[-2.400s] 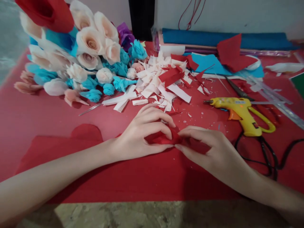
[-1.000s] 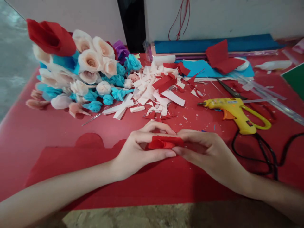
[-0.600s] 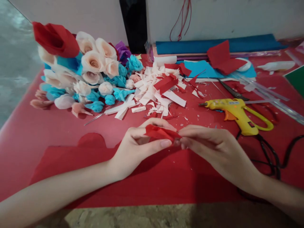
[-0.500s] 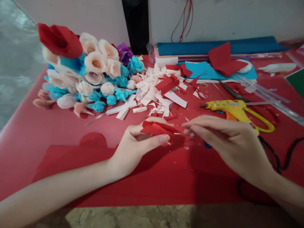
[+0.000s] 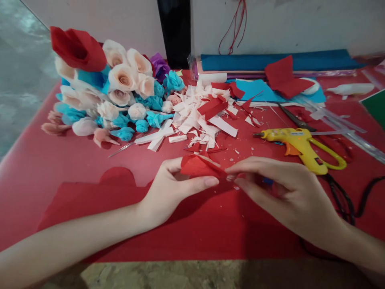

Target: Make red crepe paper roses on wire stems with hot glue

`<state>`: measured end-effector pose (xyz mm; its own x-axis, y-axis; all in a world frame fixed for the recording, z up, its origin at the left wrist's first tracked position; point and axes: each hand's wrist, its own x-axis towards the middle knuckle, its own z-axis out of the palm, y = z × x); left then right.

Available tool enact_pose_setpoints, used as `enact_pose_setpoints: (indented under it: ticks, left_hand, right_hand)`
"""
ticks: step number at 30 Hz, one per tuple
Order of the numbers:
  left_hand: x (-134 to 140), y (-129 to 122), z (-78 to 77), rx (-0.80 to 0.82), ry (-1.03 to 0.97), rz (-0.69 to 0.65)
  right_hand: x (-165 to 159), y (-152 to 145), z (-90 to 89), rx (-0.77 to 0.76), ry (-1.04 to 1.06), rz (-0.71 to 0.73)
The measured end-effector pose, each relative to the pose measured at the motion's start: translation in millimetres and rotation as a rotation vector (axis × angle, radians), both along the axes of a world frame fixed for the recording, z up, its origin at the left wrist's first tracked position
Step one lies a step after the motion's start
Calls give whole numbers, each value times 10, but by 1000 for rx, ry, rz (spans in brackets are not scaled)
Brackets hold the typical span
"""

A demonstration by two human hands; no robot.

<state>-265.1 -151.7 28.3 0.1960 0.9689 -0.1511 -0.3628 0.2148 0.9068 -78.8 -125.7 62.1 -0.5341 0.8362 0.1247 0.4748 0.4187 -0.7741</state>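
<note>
A piece of red crepe paper (image 5: 200,166), gathered to a point on its right side, lies between the fingers and thumb of my left hand (image 5: 177,186). My right hand (image 5: 279,188) pinches that narrow end between thumb and fingertips, touching the paper. Whether a thin wire runs inside the pinch is hidden by the fingers. Just beyond both hands is a pile of cut paper scraps (image 5: 192,116), mostly white with some red. A yellow glue gun (image 5: 303,146) with an orange trigger lies beyond my right hand.
Many paper flowers (image 5: 122,78) in red, cream, blue and purple crowd the table's (image 5: 216,237) back left. Behind the glue gun are pliers (image 5: 293,116), clear glue sticks (image 5: 345,124), blue paper sheets (image 5: 255,89) and a white bottle (image 5: 350,88). A black cord (image 5: 339,198) trails at right.
My right hand has moved left and slightly down onto the paper's pointed end. The red paper has turned a little in my left hand, and the thin shaft at its tip no longer shows.
</note>
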Motion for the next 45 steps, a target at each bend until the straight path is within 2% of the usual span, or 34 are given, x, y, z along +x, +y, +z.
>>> enact_pose_setpoints:
  ticks: [4,10,19,31,37,45]
  left_hand:
    - [10,0,-2,2,7,-19]
    - [30,-23,1,-8,-17,-20]
    - [28,-25,43,-27,24,-31]
    - [28,-43,45,3,89,-26]
    - [31,-54,-1,41,116,-26]
    - [57,-71,-28,103,259,-10]
  right_hand:
    - [-47,-69,-42,-32,8,10]
    - [-90,-113,-94,6,97,-22]
    - [-102,-113,-73,-71,117,-45]
    - [-97,-120,-94,-123,40,-16]
    - [-95,-122,-107,48,65,-5]
    - [-82,-130,-181,252,-11,37]
